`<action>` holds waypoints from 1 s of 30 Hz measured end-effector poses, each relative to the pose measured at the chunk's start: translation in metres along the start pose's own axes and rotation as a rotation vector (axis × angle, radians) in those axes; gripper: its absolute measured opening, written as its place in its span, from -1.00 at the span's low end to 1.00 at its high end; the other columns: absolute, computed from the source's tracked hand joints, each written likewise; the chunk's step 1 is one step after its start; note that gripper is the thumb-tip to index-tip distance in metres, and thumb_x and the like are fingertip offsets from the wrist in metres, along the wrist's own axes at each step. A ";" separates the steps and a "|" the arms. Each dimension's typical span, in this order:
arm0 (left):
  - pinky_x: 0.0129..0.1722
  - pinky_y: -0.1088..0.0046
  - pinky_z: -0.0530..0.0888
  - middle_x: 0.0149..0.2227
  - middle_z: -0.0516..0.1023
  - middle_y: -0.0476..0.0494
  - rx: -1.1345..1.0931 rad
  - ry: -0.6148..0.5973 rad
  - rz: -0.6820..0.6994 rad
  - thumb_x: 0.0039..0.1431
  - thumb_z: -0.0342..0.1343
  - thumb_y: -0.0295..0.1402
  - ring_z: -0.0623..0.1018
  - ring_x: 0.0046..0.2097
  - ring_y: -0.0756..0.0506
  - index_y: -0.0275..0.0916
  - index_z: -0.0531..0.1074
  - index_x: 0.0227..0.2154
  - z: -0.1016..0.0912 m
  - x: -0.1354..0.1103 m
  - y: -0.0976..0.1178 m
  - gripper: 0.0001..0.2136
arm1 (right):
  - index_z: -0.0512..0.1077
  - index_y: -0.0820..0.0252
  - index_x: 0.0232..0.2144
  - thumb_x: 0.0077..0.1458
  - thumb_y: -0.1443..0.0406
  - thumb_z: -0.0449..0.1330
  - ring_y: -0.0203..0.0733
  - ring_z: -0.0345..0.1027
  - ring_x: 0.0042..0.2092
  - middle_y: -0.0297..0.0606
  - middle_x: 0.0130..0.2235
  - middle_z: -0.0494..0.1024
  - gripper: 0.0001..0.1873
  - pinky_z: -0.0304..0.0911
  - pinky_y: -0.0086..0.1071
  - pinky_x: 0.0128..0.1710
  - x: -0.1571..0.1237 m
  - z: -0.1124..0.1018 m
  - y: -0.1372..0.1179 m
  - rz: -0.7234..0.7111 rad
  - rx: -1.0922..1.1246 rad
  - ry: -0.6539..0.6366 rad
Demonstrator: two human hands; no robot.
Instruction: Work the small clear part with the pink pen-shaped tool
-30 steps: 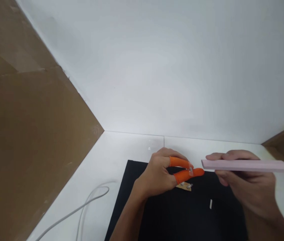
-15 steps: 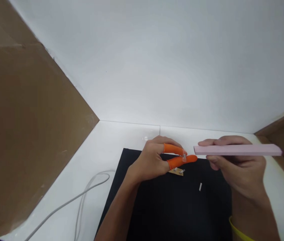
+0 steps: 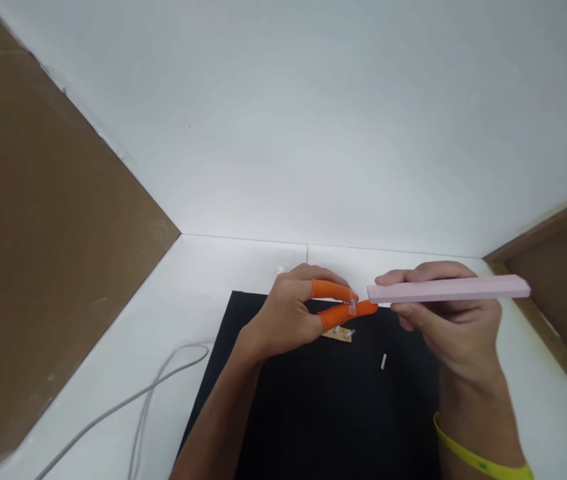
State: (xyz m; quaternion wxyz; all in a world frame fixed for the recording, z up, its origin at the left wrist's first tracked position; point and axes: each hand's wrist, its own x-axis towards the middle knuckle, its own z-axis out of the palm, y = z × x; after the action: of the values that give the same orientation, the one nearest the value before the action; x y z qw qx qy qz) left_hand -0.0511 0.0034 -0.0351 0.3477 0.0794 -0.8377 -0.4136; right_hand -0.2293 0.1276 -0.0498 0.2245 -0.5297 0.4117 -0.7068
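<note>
Head view, looking forward and down. Above the far part of the black mat [image 3: 333, 413], the left hand [image 3: 283, 320], clenched in a tight pinch: two fingers capped in orange finger cots [image 3: 331, 290], closed on a small clear piece [image 3: 352, 306] held above the mat. To the right of that pinch, also above the mat, the right hand [image 3: 443, 327], wrapped around a flat pink bar [image 3: 448, 289], gripping it lengthwise, with the bar's near end just beside the small clear piece and apparently not touching it. Around that wrist, a yellow wristband [image 3: 478, 457].

On the black mat, directly beneath the pinch, a small tan board [image 3: 337, 335] carrying small metal screws, and further right a tiny white peg [image 3: 383, 361]. Left of the black mat, a grey cable [image 3: 128, 397] looping across the white surface [image 3: 113, 427]. Beyond the black mat, a white wall [image 3: 313, 120], with brown cardboard [image 3: 63, 200] along its left.

Step in hand, by the look of it: the small clear piece pinched and steadied, the flat pink bar right up beside it. Next move, as a judgement: a steady pinch and careful lining up of the bar's end.
</note>
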 end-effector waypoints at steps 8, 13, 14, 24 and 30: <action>-0.13 0.61 0.52 -0.15 0.59 0.13 0.012 -0.010 -0.029 0.22 0.32 -0.46 0.55 -0.13 0.13 -0.21 0.56 -0.22 0.001 -0.001 0.000 -0.90 | 0.42 0.18 -0.04 0.21 0.58 0.31 -0.45 0.38 -0.38 -0.24 -0.06 0.60 -0.65 0.35 -0.64 -0.45 0.000 -0.001 -0.001 0.013 -0.003 -0.007; -0.16 0.62 0.52 -0.17 0.59 0.12 0.002 0.006 -0.011 0.22 0.33 -0.45 0.56 -0.16 0.13 -0.22 0.56 -0.23 0.000 0.001 0.000 -0.90 | 0.42 0.18 -0.03 0.21 0.59 0.30 -0.42 0.42 -0.33 -0.24 -0.06 0.60 -0.64 0.33 -0.63 -0.47 0.000 -0.001 -0.001 0.003 -0.009 -0.010; -0.17 0.64 0.52 -0.18 0.59 0.10 -0.005 0.009 -0.004 0.22 0.33 -0.46 0.56 -0.17 0.14 -0.24 0.56 -0.23 0.000 0.001 0.000 -0.91 | 0.42 0.18 -0.03 0.21 0.59 0.30 -0.42 0.43 -0.32 -0.24 -0.06 0.60 -0.63 0.33 -0.63 -0.47 0.000 0.000 0.000 -0.001 -0.006 -0.008; -0.13 0.64 0.51 -0.16 0.59 0.07 -0.006 0.005 0.004 0.22 0.32 -0.48 0.56 -0.14 0.14 -0.27 0.57 -0.22 0.000 0.002 -0.001 -0.91 | 0.42 0.16 -0.01 0.21 0.61 0.30 -0.43 0.44 -0.30 -0.27 -0.04 0.60 -0.61 0.38 -0.63 -0.43 0.001 0.001 -0.002 0.010 0.030 -0.021; -0.10 0.67 0.50 -0.17 0.59 0.04 -0.006 0.005 -0.022 0.22 0.32 -0.49 0.55 -0.14 0.14 -0.31 0.58 -0.24 -0.001 0.001 -0.001 -0.93 | 0.43 0.19 -0.02 0.20 0.60 0.31 -0.42 0.43 -0.34 -0.26 -0.05 0.60 -0.62 0.35 -0.60 -0.47 0.000 -0.001 -0.002 -0.001 0.006 -0.012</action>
State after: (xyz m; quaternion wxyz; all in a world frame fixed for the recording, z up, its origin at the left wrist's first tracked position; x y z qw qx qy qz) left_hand -0.0517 0.0017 -0.0345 0.3457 0.0885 -0.8345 -0.4198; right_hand -0.2300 0.1291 -0.0482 0.2283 -0.5334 0.4080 -0.7049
